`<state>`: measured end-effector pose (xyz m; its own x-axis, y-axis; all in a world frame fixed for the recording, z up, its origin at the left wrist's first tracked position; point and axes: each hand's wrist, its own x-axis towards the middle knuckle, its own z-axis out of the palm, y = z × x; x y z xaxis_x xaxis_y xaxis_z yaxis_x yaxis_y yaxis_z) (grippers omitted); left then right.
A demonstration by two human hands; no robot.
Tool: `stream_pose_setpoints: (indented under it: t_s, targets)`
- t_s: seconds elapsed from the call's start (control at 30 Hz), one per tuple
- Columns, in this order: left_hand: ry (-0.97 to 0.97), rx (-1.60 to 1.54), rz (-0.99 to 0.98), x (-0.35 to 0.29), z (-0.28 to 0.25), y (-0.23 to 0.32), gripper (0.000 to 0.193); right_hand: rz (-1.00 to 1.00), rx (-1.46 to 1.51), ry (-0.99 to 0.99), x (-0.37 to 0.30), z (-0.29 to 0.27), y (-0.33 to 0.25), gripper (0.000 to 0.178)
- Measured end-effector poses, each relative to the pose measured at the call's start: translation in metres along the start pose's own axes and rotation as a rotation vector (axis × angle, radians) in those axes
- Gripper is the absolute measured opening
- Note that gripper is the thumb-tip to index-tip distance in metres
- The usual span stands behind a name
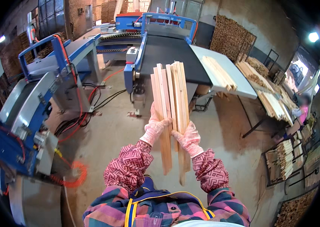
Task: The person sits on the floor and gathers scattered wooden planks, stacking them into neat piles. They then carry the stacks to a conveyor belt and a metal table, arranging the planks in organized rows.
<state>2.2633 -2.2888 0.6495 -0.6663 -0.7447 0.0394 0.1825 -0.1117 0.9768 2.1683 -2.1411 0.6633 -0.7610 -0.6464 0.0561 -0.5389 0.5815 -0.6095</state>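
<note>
Several long, pale wooden strips (181, 102) are held upright in front of me in two loose bundles, side by side. My left hand (154, 125), in a pinkish work glove, is closed round the left bundle of wooden strips (160, 94). Round the right bundle my right hand (188, 139), gloved alike, is closed near its lower part. The thumbs meet near the middle. The strips' lower ends are uneven and hang below the hands; their tops overlap the view of a black conveyor belt (167, 49).
The blue-framed conveyor machine stands ahead. Right of it, a pale side table (239, 85) bears more wooden strips (218, 72). Stacked timber (270, 94) and a person (302, 109) are farther right. On the left stands another blue machine (23, 125), with cables (80, 121) and an orange coiled hose (78, 176) nearby.
</note>
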Motion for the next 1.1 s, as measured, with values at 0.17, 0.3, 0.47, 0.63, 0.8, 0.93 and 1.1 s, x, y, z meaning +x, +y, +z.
stream_pose_setpoints:
  t_s: [0.17,0.3,0.47,0.63,0.8,0.93,1.1]
  targets:
    - [0.009,0.113,-0.085,0.019,-0.001,0.008,0.106,-0.04,0.019,0.018,0.01,0.01,-0.005,0.084]
    - [-0.077,0.031,-0.081,0.041,-0.015,-0.007,0.101,-0.149,0.115,0.011,0.025,0.033,0.004,0.076]
    - [0.029,0.307,-0.133,0.094,-0.097,-0.088,0.069,-0.375,0.377,-0.149,0.09,0.162,0.033,0.063]
    - [-0.098,1.161,0.023,0.115,-0.201,-0.144,0.046,-0.253,0.43,-0.211,0.122,0.321,0.031,0.065]
    - [0.081,1.736,-0.32,0.124,-0.237,-0.175,0.036,-0.417,-0.024,-0.231,0.129,0.376,0.011,0.082]
    - [0.609,1.175,-0.32,0.137,-0.239,-0.207,0.051,-0.358,-0.143,-0.33,0.136,0.379,0.013,0.083]
    - [0.407,1.272,0.294,0.158,-0.248,-0.222,0.063,-0.472,-0.02,-0.241,0.153,0.387,0.008,0.067]
